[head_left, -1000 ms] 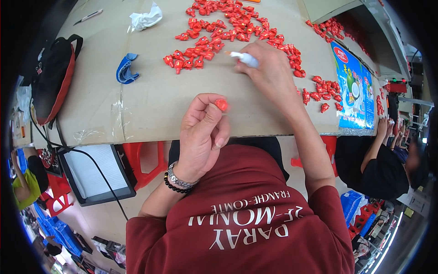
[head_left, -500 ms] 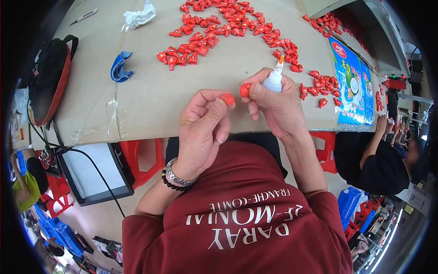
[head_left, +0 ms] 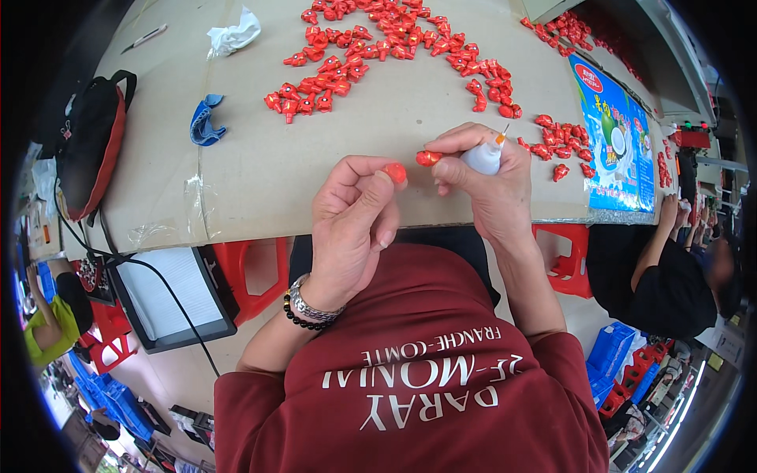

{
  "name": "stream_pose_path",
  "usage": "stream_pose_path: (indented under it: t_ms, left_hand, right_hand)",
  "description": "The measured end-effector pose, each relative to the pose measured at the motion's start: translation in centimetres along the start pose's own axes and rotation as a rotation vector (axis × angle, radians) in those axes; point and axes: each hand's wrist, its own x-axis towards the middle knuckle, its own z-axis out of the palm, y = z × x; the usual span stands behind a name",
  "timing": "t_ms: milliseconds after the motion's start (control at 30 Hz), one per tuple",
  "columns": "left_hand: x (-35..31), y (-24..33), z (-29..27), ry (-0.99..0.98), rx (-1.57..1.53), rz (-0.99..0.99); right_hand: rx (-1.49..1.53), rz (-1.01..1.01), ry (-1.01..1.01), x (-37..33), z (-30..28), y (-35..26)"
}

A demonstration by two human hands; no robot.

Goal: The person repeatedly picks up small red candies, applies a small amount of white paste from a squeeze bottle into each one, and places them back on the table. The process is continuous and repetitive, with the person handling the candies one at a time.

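Observation:
Between thumb and forefinger, my left hand [head_left: 353, 217] pinches a small red plastic piece [head_left: 396, 173]. Close by on the right, my right hand [head_left: 493, 173] holds another small red figure piece [head_left: 428, 158] at its fingertips. That same hand also grips a white squeeze bottle [head_left: 482, 158] with an orange collar and a thin needle tip, pointing up and away. The two red pieces are apart, held above the near part of the table. Many similar red pieces [head_left: 323, 79] lie in a loose spread beyond my hands, with a smaller cluster [head_left: 561, 138] to the right.
On the cardboard-covered table [head_left: 260, 173] lie a blue curved piece [head_left: 206, 121], crumpled white tissue [head_left: 235, 33], a pen [head_left: 144, 38] and a black-and-red bag [head_left: 96, 146]. A blue printed sheet [head_left: 615, 142] lies at the right. Another person in black [head_left: 658, 276] sits at the far right.
My right hand has turned the red piece sideways and moved it slightly right of the left one. The bottle's tip has tilted rightward, and its thin needle now shows. My left hand is nearly still.

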Motion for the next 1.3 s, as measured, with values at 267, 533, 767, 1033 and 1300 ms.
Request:
stream_pose_path:
  t_ms: [267,533,767,1033,1300]
  left_hand:
    - [0.1,-0.3,0.3,0.004,0.011,0.013]
    - [0.1,-0.4,0.3,0.011,0.051,0.044]
    - [0.1,-0.6,0.3,0.023,0.116,0.094]
    - [0.0,-0.5,0.5,0.05,0.075,0.029]
    - [-0.1,-0.4,0.8,0.074,0.074,-0.003]
  right_hand:
    - [-0.465,-0.537,-0.039,-0.5,-0.4,-0.6]
    - [-0.618,-0.724,-0.061,-0.5,-0.2,-0.5]
    - [-0.664,-0.847,-0.08,-0.4,-0.3,-0.1]
    - [-0.712,-0.936,-0.084,-0.3,-0.3,0.2]
    - [-0.673,-0.939,-0.104,-0.2,-0.4,0.6]
